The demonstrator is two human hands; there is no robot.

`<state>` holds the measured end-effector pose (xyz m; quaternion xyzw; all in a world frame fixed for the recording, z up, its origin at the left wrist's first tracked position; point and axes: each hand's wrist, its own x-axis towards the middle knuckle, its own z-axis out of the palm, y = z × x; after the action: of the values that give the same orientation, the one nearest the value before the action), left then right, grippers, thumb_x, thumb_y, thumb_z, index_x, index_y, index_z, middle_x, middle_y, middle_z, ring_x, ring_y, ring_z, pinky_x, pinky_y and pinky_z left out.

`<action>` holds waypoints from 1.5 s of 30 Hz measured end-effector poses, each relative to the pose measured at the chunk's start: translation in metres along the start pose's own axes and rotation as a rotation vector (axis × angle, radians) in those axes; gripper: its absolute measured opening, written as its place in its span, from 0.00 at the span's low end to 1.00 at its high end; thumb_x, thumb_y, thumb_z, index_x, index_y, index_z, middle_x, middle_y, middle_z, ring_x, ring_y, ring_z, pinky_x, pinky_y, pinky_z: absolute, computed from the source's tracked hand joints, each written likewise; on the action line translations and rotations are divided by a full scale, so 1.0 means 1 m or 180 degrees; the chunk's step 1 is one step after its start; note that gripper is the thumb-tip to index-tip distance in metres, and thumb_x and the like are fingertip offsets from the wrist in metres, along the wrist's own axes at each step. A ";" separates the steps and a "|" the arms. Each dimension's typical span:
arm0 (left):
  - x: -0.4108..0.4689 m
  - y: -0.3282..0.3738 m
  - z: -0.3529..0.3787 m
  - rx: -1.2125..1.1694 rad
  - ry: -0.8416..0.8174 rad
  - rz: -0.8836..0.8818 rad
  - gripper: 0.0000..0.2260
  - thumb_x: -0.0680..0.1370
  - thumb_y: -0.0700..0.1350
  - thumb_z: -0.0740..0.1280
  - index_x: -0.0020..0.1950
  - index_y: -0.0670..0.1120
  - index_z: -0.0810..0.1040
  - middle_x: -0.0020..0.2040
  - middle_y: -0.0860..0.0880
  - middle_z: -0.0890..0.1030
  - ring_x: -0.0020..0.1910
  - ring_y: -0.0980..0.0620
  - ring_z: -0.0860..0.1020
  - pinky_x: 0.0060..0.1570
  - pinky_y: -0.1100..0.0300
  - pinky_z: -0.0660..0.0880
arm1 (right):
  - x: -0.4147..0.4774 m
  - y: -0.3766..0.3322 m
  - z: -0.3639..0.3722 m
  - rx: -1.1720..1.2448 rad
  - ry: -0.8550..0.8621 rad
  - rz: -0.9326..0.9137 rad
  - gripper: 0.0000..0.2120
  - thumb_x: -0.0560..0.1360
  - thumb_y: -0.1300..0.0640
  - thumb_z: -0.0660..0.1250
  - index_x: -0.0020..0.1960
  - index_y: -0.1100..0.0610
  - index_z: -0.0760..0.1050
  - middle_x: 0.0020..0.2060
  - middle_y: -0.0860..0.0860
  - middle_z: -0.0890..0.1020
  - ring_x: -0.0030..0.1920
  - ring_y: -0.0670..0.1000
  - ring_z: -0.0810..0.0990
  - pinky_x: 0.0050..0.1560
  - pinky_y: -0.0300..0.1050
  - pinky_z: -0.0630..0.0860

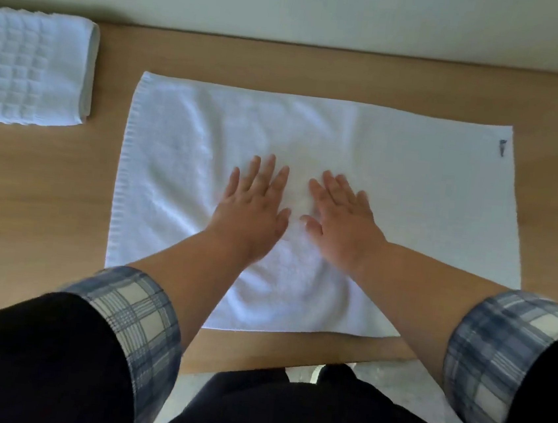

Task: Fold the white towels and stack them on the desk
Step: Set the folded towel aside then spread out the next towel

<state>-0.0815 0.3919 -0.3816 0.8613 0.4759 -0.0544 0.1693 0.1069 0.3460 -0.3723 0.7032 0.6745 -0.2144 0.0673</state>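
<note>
At far left I see 1 folded waffle-weave white towel (31, 68) done; my left hand (250, 205) and right hand (342, 218), both open-palmed, flatten 1 unfolded plain white terry towel (410, 190) on the wooden desk (29, 219).

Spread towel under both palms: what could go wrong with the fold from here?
1. The spread towel lies slightly askew on the desk, so a fold may leave its edges mismatched.
2. Soft wrinkles show around the left hand and right hand; folding now may trap them.
3. The near edge lies close to the desk's front edge, so a tug could drag it off.
4. The folded towel sits far left, partly out of view; stacking needs a carry.
</note>
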 end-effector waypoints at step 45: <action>0.046 0.424 0.085 0.0569 -0.1072 0.0850 0.41 0.77 0.72 0.49 0.78 0.54 0.30 0.73 0.42 0.21 0.71 0.39 0.21 0.69 0.36 0.26 | 0.034 0.361 -0.085 -0.0458 0.0079 -0.0574 0.37 0.80 0.31 0.44 0.82 0.49 0.39 0.81 0.53 0.38 0.80 0.54 0.34 0.78 0.61 0.35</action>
<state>0.3045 0.1916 -0.3716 0.9070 0.3160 -0.2163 0.1751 0.4776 0.3811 -0.3794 0.6356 0.7495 -0.1619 0.0897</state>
